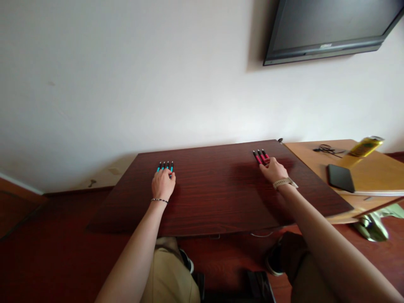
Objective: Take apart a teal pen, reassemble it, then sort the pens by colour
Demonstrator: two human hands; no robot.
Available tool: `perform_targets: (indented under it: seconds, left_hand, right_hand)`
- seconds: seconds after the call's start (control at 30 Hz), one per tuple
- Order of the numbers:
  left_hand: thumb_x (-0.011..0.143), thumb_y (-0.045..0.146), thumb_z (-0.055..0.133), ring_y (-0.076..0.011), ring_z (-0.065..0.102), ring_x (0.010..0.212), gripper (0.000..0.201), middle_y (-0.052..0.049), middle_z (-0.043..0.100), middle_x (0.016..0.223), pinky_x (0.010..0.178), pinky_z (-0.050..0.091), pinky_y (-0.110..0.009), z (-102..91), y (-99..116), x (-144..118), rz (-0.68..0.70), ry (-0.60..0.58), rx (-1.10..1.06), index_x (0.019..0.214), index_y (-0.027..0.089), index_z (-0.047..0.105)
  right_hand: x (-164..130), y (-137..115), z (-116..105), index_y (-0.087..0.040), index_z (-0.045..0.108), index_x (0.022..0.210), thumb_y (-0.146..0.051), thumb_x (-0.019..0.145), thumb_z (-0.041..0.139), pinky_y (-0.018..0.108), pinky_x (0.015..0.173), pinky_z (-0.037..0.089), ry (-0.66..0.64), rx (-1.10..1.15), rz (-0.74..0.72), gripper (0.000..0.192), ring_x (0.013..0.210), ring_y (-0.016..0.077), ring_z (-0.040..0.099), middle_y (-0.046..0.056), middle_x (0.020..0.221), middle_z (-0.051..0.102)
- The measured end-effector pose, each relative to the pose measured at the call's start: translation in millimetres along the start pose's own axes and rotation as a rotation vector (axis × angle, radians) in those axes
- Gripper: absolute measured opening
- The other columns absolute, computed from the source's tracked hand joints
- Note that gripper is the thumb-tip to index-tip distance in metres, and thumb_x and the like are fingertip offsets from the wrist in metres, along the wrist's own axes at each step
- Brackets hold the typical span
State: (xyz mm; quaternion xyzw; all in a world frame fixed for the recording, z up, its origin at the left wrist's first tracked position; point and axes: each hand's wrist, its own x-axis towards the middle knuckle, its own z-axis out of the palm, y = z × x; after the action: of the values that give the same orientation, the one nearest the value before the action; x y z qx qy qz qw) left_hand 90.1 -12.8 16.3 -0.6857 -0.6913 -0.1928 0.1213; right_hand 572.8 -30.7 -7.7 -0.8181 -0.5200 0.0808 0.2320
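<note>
Our left hand (163, 184) lies knuckles-up on the dark wooden table (214, 189), fingers curled loosely over the near ends of four blue pens (165, 166) set side by side and pointing toward the wall; whether the fingers actually grip the pens we cannot tell. Our right hand (274, 170) does the same well apart across the table, resting on the near ends of three red pens (260, 156) that fan out slightly toward the far edge, and its grasp is likewise hidden beneath the knuckles. A beaded bracelet (159, 200) circles the left wrist, a pale watch strap (284, 182) the right.

We judge the step in hand to be lining up the two sets by colour, blue on the left and red on the right. The next move seems to call for a light touch, so that neither row rolls or scatters.

Beyond the table, a lighter wooden desk (372, 168) carries a black phone (340, 178), a tangle of cable (326, 149) and a tilted yellow bottle (366, 146). A television (328, 29) hangs on the white wall (126, 75).
</note>
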Motion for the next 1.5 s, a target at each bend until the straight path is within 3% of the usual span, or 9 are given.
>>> perform_targets:
  seconds: [0.13, 0.4, 0.6, 0.83, 1.03, 1.17, 1.27, 1.37, 1.5]
  left_hand:
    - [0.100, 0.032, 0.052, -0.0284, 0.062, 0.097, 0.020, -0.009, 0.069, 0.095, 0.084, 0.049, -0.038, -7.1, 19.0, -9.7, 0.089, 0.030, -0.067, 0.090, 0.022, 0.066]
    - [0.101, 0.028, 0.054, -0.0251, 0.061, 0.095, 0.018, -0.008, 0.068, 0.094, 0.084, 0.048, -0.035, -12.1, 46.0, -24.2, 0.175, -0.004, -0.180, 0.087, 0.022, 0.064]
    - [0.099, 0.029, 0.058, -0.0226, 0.063, 0.091, 0.017, -0.008, 0.070, 0.092, 0.083, 0.047, -0.033, -3.5, 71.8, -43.9, 0.196, -0.114, -0.349, 0.086, 0.022, 0.067]
    - [0.100, 0.056, 0.053, -0.0193, 0.071, 0.079, 0.042, -0.009, 0.078, 0.094, 0.067, 0.049, -0.027, 4.7, 103.2, -57.0, -0.049, -0.503, -1.055, 0.095, 0.019, 0.072]
    - [0.089, 0.049, 0.070, -0.0171, 0.073, 0.075, 0.034, -0.009, 0.076, 0.095, 0.060, 0.051, -0.023, 6.1, 112.1, -63.6, -0.252, -0.524, -1.350, 0.098, 0.017, 0.068]
    - [0.094, 0.044, 0.064, -0.0178, 0.074, 0.077, 0.028, -0.010, 0.078, 0.096, 0.061, 0.053, -0.024, 9.4, 94.8, -49.7, -0.272, -0.496, -1.297, 0.102, 0.018, 0.069]
    - [0.097, 0.038, 0.057, -0.0192, 0.074, 0.074, 0.026, -0.009, 0.078, 0.090, 0.067, 0.054, -0.028, 11.1, 61.0, -27.9, -0.198, -0.371, -0.936, 0.107, 0.019, 0.072]
    - [0.095, 0.029, 0.058, -0.0253, 0.073, 0.095, 0.024, -0.010, 0.079, 0.101, 0.081, 0.054, -0.034, 12.7, 22.1, -8.9, -0.107, -0.194, -0.478, 0.109, 0.022, 0.076]
    - [0.097, 0.034, 0.056, -0.0291, 0.071, 0.095, 0.025, -0.011, 0.079, 0.105, 0.082, 0.053, -0.040, 18.2, -9.6, 3.8, -0.129, -0.126, -0.244, 0.106, 0.024, 0.078]
  right_hand:
    - [19.3, 13.2, 10.3, -0.018, 0.074, 0.115, -0.052, 0.089, 0.062, 0.042, 0.087, 0.053, -0.068, -0.078, 0.053, 0.045, 0.104, 0.0353, 0.073, 0.019, 0.112, 0.077]
    - [17.4, 1.3, 14.5, -0.019, 0.083, 0.090, -0.045, 0.086, 0.067, 0.045, 0.086, 0.053, -0.057, -0.063, 0.043, 0.031, 0.098, 0.0372, 0.074, 0.021, 0.101, 0.078]
    - [-7.6, -30.9, 18.7, -0.015, 0.078, 0.072, -0.036, 0.087, 0.069, 0.029, 0.068, 0.055, -0.328, 0.462, 0.048, 0.027, 0.071, 0.0207, 0.071, 0.015, 0.081, 0.078]
    - [-89.5, -106.0, 50.3, -0.015, 0.076, 0.073, -0.038, 0.079, 0.083, 0.019, 0.059, 0.053, -0.652, 0.825, -0.072, 0.026, 0.062, 0.0118, 0.065, 0.006, 0.072, 0.076]
    - [-128.3, -133.6, 62.3, -0.015, 0.073, 0.076, -0.042, 0.081, 0.081, 0.019, 0.058, 0.052, -0.803, 0.993, -0.083, 0.029, 0.060, 0.0092, 0.062, 0.004, 0.074, 0.075]
    - [-129.8, -133.7, 65.5, -0.018, 0.072, 0.087, -0.036, 0.082, 0.079, 0.023, 0.066, 0.057, -0.729, 1.054, -0.117, 0.020, 0.070, 0.0130, 0.068, 0.005, 0.081, 0.077]
    - [-129.9, -128.7, 67.0, -0.020, 0.069, 0.095, -0.026, 0.079, 0.075, 0.027, 0.073, 0.059, -0.701, 1.105, -0.120, 0.018, 0.078, 0.0152, 0.072, 0.005, 0.087, 0.078]
    - [-131.0, -121.5, 65.7, -0.019, 0.067, 0.097, -0.018, 0.075, 0.065, 0.027, 0.073, 0.057, -0.710, 1.098, -0.190, 0.022, 0.076, 0.0142, 0.071, 0.004, 0.086, 0.077]
    - [-133.4, -113.1, 60.4, -0.019, 0.067, 0.096, -0.014, 0.071, 0.055, 0.027, 0.071, 0.056, -0.713, 1.067, -0.258, 0.029, 0.074, 0.0141, 0.070, 0.003, 0.083, 0.076]
